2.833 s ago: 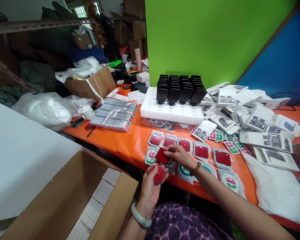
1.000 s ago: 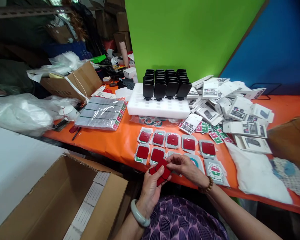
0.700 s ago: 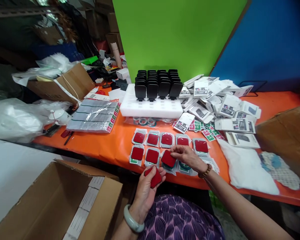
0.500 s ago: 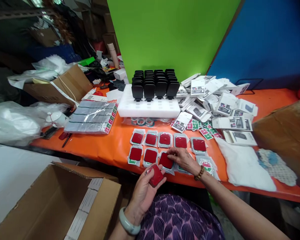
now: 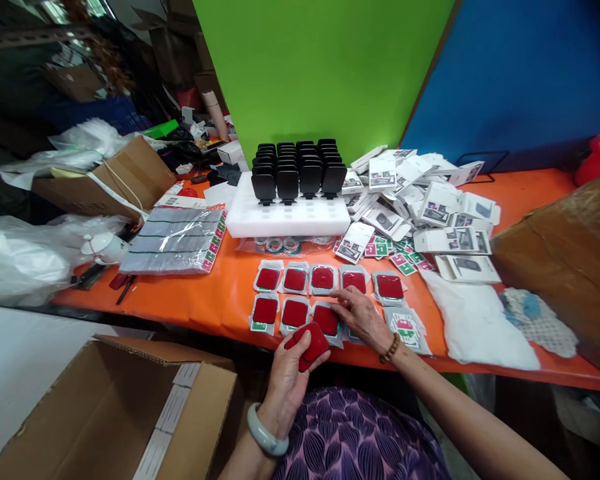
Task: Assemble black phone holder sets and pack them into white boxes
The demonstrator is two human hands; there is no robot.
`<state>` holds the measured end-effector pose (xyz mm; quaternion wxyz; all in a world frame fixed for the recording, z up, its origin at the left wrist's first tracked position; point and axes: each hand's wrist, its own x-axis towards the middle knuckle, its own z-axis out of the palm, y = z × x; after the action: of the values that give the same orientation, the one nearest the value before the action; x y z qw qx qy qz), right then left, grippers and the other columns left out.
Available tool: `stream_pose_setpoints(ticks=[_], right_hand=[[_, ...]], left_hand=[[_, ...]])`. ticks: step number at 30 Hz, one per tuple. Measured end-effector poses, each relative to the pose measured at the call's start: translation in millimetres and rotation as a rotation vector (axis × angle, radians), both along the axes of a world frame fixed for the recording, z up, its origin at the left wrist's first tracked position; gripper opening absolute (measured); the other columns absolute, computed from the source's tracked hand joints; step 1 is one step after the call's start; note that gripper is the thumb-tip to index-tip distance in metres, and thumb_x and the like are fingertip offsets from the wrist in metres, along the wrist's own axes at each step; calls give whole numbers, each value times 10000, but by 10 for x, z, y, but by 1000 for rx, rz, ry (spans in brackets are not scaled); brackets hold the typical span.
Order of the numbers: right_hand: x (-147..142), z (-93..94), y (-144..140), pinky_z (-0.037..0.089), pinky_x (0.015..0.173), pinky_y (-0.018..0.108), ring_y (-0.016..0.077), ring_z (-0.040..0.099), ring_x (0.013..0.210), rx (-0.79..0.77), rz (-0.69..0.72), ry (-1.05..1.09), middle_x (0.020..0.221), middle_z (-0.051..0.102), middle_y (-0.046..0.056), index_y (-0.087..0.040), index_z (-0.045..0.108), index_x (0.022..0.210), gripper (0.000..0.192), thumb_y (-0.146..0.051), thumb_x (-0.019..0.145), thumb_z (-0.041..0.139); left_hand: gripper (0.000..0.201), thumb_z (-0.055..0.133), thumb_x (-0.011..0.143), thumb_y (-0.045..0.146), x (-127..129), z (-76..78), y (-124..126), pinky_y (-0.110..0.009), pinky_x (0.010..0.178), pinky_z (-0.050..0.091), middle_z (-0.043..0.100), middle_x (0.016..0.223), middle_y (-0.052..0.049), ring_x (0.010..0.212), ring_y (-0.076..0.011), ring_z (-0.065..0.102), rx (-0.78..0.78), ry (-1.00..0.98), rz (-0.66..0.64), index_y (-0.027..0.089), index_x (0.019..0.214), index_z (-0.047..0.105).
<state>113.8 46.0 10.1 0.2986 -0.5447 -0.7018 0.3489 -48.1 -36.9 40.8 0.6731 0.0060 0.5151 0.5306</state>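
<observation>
My left hand (image 5: 291, 370) is wrapped round one or more red square pads (image 5: 314, 345), held low before the table's front edge. My right hand (image 5: 364, 319) hovers over the front row of bagged packs, thumb and index finger apart. Under its fingertips lies another red square pad (image 5: 326, 320) on top of a pack. More red pads top the other wrapped packs, such as the one at the front left (image 5: 265, 311). At the right end of that row, a pack (image 5: 405, 329) shows green and pink printed cards instead. A pack beneath my right hand is mostly hidden.
Behind the packs, a white foam block (image 5: 287, 221) holds rows of black plates (image 5: 287, 183). Small white boxes (image 5: 435, 203) are heaped to the right, beside a white padded bag (image 5: 475, 323). An open carton (image 5: 95, 400) stands at lower left, and a wrapped stack (image 5: 173, 240) lies left.
My right fingers have parted and lifted slightly off the pad in the front row. My left hand has turned its pads a little. The whole view has shifted slightly.
</observation>
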Motion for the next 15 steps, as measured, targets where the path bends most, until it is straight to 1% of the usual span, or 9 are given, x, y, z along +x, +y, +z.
stream_pose_setpoints(ticks=[2,4,6,7,9,11,12,15], right_hand=[[27,85,-70,463,670,302,176,570,708,-68,-18,84,816,615,53,-192,653,913,160,-280,857,532],[40,171,-162,441,617,280,153,540,645,-238,30,211,742,611,24,-199,632,829,182,-361,849,553],[46,227,-252,407,548,255,126,502,578,-448,91,366,682,584,-7,-201,609,803,240,-440,787,627],[55,239,-287,393,526,246,115,486,555,-531,99,442,669,571,-19,-201,600,801,280,-466,743,670],[106,238,-317,379,512,234,97,468,536,-622,66,561,660,558,-31,-195,585,790,346,-491,677,725],[220,224,-287,373,508,229,87,453,521,-635,-2,606,637,552,-36,-187,581,777,374,-509,661,733],[301,219,-251,375,508,230,87,452,518,-615,-39,600,628,555,-36,-184,588,778,377,-514,663,730],[585,220,-100,429,573,259,126,532,601,-497,-96,491,692,630,3,-174,649,805,356,-501,681,714]], left_hand=[[285,815,654,165,33,24,17,-422,782,595,741,875,-80,794,-221,706,-10,26,-28,131,901,678],[289,822,648,187,83,46,36,-396,759,601,742,871,-86,795,-229,709,1,30,-74,124,895,685],[303,823,650,214,145,60,57,-377,747,602,741,886,-99,808,-240,711,24,21,-129,112,903,691],[315,824,648,226,178,65,66,-372,743,602,740,895,-107,816,-248,712,34,17,-155,105,907,692],[340,830,641,233,236,72,78,-370,742,599,737,910,-118,833,-262,713,41,15,-188,99,917,684],[348,827,647,224,274,80,79,-376,745,595,737,896,-116,831,-269,718,30,8,-199,113,929,656],[339,817,662,218,283,84,75,-380,746,593,737,879,-113,828,-272,720,20,0,-198,124,932,636],[257,753,740,205,279,99,54,-397,766,583,735,831,-108,846,-277,723,-13,-28,-192,149,920,579]])
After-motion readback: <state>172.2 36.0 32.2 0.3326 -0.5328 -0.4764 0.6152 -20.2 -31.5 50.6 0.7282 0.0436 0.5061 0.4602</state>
